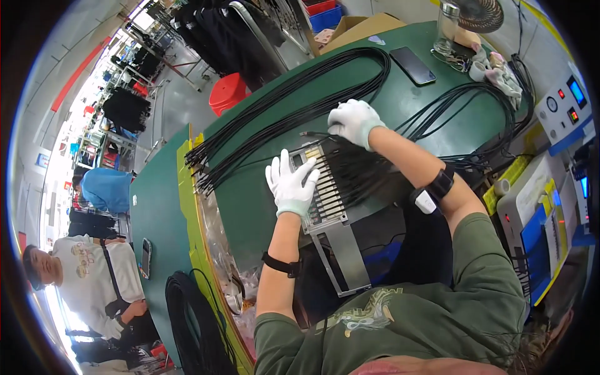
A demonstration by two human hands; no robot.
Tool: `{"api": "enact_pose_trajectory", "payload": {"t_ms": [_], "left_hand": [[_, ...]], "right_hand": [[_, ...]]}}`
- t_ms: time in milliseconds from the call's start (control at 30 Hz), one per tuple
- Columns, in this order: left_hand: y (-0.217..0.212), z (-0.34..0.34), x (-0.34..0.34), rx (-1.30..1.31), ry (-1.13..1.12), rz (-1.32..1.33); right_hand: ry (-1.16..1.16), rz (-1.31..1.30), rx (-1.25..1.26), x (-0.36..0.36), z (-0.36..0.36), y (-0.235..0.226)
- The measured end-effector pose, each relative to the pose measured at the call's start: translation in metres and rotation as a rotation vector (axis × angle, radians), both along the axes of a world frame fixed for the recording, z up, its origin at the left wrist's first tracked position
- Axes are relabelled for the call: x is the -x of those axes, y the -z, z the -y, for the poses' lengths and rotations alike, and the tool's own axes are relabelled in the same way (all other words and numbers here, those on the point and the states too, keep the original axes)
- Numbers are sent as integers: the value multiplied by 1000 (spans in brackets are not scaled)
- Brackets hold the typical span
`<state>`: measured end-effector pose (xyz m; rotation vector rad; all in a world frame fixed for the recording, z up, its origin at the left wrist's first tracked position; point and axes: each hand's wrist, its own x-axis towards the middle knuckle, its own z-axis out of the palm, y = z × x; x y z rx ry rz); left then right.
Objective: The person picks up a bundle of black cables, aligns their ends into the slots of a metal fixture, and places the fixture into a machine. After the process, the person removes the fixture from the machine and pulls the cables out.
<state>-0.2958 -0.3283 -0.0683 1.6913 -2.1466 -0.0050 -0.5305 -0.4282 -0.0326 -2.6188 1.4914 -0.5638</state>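
Both my hands wear white gloves. My left hand [291, 185] has its fingers spread and lies over the left edge of a metal fixture [329, 199] with a row of slots, holding nothing that I can see. Above the fixture's far end, my right hand [356, 122] is closed on a black cable, whose metal-tipped end [304, 134] sticks out to the left of the fingers. Silvery connectors sit side by side in the slots. Their black cables [359, 172] run off to the right in a dense, partly blurred bunch. A flat metal plate [347, 259] extends from the fixture toward me.
A long loop of black cables [294, 84] lies across the green table [250, 209]. Further right are a phone [413, 65], a glass bottle [445, 28] and more cables [462, 103]. Instrument boxes [559, 106] stand at the right. Another person [94, 278] sits at the left.
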Motion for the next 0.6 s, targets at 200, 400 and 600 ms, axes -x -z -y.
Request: {"api": "enact_pose_trajectory", "payload": {"t_ms": [200, 400, 600], "left_hand": [[7, 3, 0, 57, 34, -15], [24, 7, -13, 230, -5, -345], [37, 19, -22, 66, -110, -1311]], "right_hand": [[29, -211, -314, 4, 5, -3], [-4, 72, -152, 9, 3, -8], [-247, 145, -134, -17, -22, -8]]}}
